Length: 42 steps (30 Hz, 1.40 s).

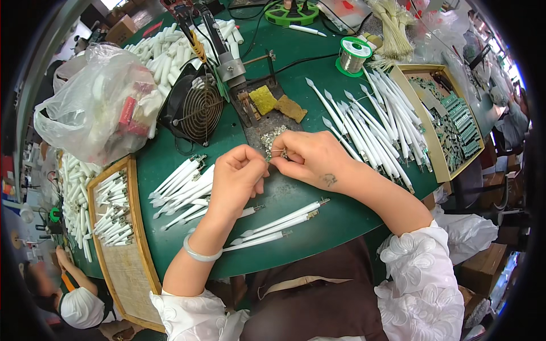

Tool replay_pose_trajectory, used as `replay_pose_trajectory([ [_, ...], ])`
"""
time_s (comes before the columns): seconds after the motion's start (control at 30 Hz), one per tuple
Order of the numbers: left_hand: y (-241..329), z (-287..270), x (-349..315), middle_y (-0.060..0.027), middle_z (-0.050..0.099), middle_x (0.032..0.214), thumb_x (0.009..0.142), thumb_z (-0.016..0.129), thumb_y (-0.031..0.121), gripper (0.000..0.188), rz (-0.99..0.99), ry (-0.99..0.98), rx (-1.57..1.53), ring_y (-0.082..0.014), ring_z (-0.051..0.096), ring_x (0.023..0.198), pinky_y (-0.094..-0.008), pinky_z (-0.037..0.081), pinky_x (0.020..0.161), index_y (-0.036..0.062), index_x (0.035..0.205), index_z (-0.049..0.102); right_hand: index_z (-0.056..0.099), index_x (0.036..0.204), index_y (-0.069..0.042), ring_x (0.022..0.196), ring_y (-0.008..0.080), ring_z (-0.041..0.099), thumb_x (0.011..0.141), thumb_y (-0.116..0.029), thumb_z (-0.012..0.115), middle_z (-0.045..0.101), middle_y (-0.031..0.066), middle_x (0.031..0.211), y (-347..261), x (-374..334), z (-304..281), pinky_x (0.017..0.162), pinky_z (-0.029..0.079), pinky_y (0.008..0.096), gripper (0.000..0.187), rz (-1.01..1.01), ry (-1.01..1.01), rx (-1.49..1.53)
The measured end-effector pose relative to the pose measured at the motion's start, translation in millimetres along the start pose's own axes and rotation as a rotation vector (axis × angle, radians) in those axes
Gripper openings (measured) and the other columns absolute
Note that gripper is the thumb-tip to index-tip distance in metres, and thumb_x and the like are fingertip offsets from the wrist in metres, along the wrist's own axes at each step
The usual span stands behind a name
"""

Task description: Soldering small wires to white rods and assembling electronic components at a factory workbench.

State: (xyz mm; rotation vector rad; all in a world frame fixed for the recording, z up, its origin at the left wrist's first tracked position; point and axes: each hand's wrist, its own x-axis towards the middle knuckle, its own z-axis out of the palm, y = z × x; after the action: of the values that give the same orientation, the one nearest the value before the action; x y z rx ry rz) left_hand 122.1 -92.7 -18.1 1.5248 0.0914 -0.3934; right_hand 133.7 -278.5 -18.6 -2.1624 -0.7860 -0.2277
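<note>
Close together at the middle of the bench are my left hand (239,173) and my right hand (315,156), fingers pinched and nearly touching. Something tiny seems to be between the fingertips, too small to name. Just beyond them lies a heap of small metal parts (272,139) on a dark base plate. Slim white candle-shaped sticks with flame tips (182,187) lie beside my left wrist. A few more sticks (284,221) rest below my hands, and a larger pile of them (369,125) spreads beyond my right forearm.
A black fan (199,105) and a clamp stand (230,71) rise at left. Yellow sponge (262,100), solder spool (354,52) and a box of circuit boards (455,122) sit beyond. A wooden-framed tray (122,273) and plastic bag (85,108) are left; another person (82,307) sits lower left.
</note>
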Motion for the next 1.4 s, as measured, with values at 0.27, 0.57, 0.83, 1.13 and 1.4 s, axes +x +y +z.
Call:
replay_pose_trajectory([
  [0.27, 5, 4, 5, -0.0035, 0.060, 0.066, 0.080, 0.056, 0.003, 0.005, 0.073, 0.053, 0.002, -0.0060, 0.050, 0.047, -0.0191, 0.033, 0.040, 0.0017, 0.075, 0.057, 0.054, 0.086, -0.003, 0.054, 0.0094, 0.046, 0.082, -0.007, 0.064, 0.047, 0.0019, 0.063, -1, 3, -4, 0.051, 0.039, 0.0238, 0.012, 0.318, -0.037, 0.356],
  [0.57, 8, 2, 15, -0.0022, 0.058, 0.063, 0.080, 0.057, 0.003, 0.005, 0.133, 0.069, 0.005, -0.0059, 0.049, 0.046, -0.0191, 0.032, 0.040, 0.0021, 0.075, 0.056, 0.057, 0.079, 0.000, 0.057, 0.0130, 0.055, 0.077, -0.002, 0.065, 0.056, 0.0069, 0.071, 3, 7, 7, 0.053, 0.045, 0.0243, 0.009, 0.039, 0.165, 0.130],
  [0.83, 9, 0, 21, -0.0033, 0.058, 0.064, 0.080, 0.055, 0.004, 0.005, 0.098, 0.104, -0.017, -0.0069, 0.047, 0.044, -0.0198, 0.031, 0.038, 0.0036, 0.075, 0.056, 0.058, 0.079, 0.000, 0.055, 0.0153, 0.056, 0.077, -0.002, 0.066, 0.057, 0.0081, 0.068, 3, 12, 11, 0.050, 0.045, 0.0267, 0.008, -0.036, 0.247, 0.052],
  [1.13, 13, 1, 23, -0.0025, 0.059, 0.064, 0.080, 0.056, 0.005, 0.007, 0.098, 0.103, -0.047, -0.0055, 0.048, 0.045, -0.0190, 0.031, 0.038, 0.0040, 0.073, 0.057, 0.058, 0.079, 0.000, 0.053, 0.0139, 0.055, 0.078, -0.001, 0.066, 0.056, 0.0076, 0.067, 4, 14, 14, 0.048, 0.043, 0.0256, 0.008, -0.035, 0.287, 0.077],
  [1.4, 13, 1, 21, -0.0032, 0.059, 0.063, 0.078, 0.056, 0.004, 0.005, 0.107, 0.089, -0.019, -0.0053, 0.048, 0.045, -0.0192, 0.030, 0.037, 0.0034, 0.073, 0.057, 0.057, 0.076, 0.000, 0.052, 0.0119, 0.053, 0.077, -0.002, 0.066, 0.055, 0.0065, 0.065, 1, 11, 9, 0.046, 0.041, 0.0250, 0.009, 0.004, 0.289, 0.091],
])
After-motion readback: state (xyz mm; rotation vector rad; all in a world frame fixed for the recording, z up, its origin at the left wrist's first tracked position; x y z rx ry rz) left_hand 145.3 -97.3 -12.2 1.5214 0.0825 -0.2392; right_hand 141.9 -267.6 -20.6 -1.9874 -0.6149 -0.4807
